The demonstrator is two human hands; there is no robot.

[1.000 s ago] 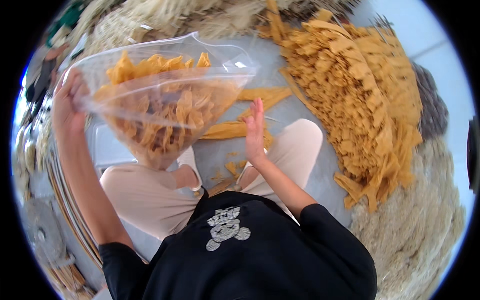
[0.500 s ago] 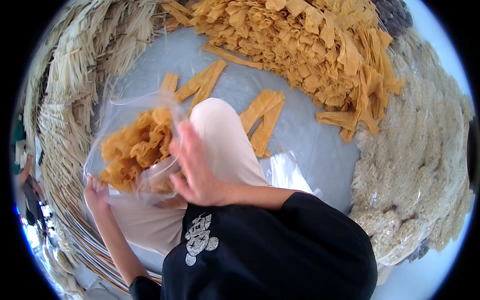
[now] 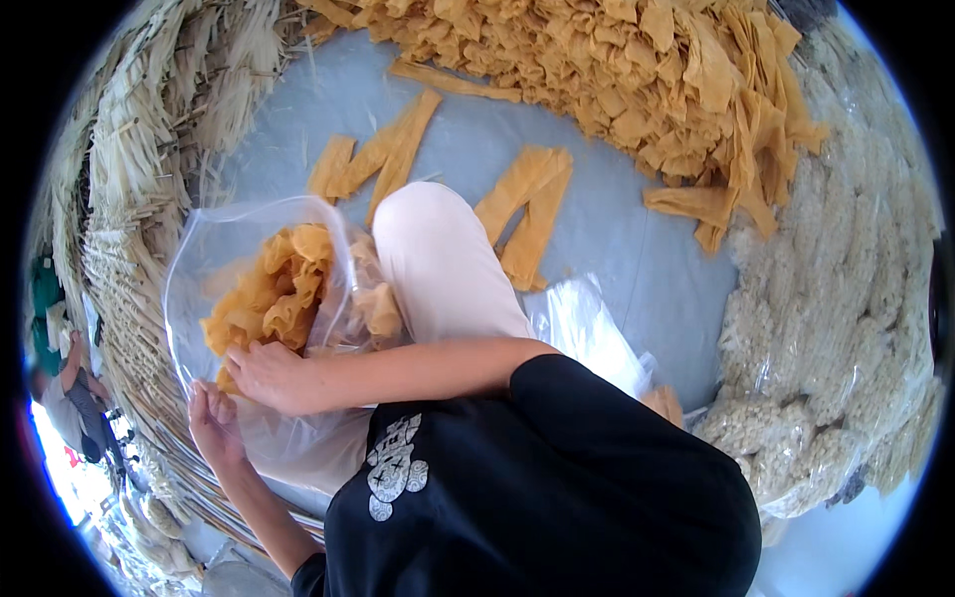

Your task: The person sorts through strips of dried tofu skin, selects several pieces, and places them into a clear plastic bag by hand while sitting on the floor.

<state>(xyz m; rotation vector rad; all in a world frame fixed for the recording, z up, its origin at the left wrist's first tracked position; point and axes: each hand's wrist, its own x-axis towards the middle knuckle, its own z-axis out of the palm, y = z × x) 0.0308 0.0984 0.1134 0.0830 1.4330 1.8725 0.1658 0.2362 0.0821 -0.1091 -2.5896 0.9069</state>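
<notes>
At nine o'clock in the view, a clear bag point(image 3: 199, 261) holds ruffled orange material point(image 3: 284, 289). The left hand point(image 3: 214, 423) grasps the bag's edge at eight o'clock; the right hand point(image 3: 269, 376) is against the material, its grip impossible to tell. An orange pile point(image 3: 607, 85) spreads at one o'clock

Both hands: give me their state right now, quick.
Left hand: closed, pinching the edge of the clear plastic bag.
Right hand: against the orange ruffled material; whether it grips cannot be told.
</notes>
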